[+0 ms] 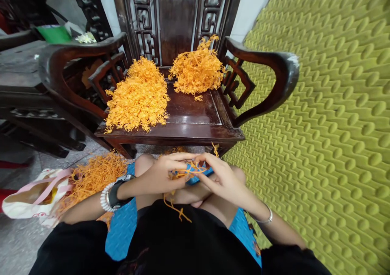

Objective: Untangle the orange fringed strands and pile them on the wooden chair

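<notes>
Between my two hands, above my lap, is a small tangle of orange strands [195, 170] that look like cord or thin strips. My left hand [170, 171] pinches one side of it, fingertips close to those of my right hand [217, 173], which grips the other side. A loose orange strand [178, 212] hangs down over my dark shirt. Ahead on the wooden chair [195, 108] lie two heaps of knotted orange pieces, a left heap [137, 98] and a right heap [199, 70]. To my left a loose pile of orange strands [97, 171] rests low down.
A white bag with pink handles [39, 198] sits on the floor at left. Beside the chair stands a dark wooden table [18, 70] bearing a green container [55, 34]. Yellow-green textured matting [319, 124] fills the right side. The chair's curved armrests [283, 76] flank its seat.
</notes>
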Action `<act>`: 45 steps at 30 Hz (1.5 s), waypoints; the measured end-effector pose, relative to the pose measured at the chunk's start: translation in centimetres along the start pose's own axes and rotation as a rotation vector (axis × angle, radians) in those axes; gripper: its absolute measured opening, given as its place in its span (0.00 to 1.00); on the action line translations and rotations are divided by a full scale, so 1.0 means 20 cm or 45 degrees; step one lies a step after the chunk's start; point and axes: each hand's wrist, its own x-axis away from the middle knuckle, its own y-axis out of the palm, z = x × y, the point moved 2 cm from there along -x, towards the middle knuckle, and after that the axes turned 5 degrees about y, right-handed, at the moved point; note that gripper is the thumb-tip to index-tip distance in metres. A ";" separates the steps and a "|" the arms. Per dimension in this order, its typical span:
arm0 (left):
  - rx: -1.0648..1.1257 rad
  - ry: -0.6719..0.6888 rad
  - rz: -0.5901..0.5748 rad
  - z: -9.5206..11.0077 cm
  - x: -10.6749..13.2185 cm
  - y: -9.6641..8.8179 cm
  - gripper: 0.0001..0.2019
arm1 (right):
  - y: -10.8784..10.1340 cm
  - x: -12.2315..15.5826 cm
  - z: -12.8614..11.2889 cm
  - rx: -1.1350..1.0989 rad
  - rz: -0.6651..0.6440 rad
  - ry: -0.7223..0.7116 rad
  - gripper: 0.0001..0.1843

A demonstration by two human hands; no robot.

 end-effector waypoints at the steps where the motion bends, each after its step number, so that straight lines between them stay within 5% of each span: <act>1: 0.063 -0.024 -0.003 -0.01 0.01 0.00 0.09 | 0.00 0.01 0.00 -0.003 0.008 0.012 0.07; 10: 0.061 -0.261 0.143 -0.06 0.06 0.02 0.13 | 0.05 -0.01 -0.02 0.121 -0.002 0.085 0.13; 18: 0.131 -0.357 -0.271 0.02 0.10 0.03 0.09 | 0.11 -0.01 0.05 -0.356 -0.391 0.043 0.11; 28: -0.121 -0.412 -0.346 -0.05 0.13 0.09 0.11 | 0.25 0.00 0.08 0.119 -0.276 0.307 0.11; 33: -0.223 -0.227 -0.482 -0.04 0.13 0.06 0.15 | 0.24 0.02 0.08 0.059 -0.470 0.074 0.16; 40: -0.010 -0.090 -0.658 0.03 0.21 0.08 0.12 | 0.15 0.13 0.05 0.134 -0.775 -0.230 0.14; 45: -0.323 -0.028 -0.780 0.15 0.27 0.04 0.11 | 0.11 0.21 0.00 0.246 -0.827 -0.260 0.15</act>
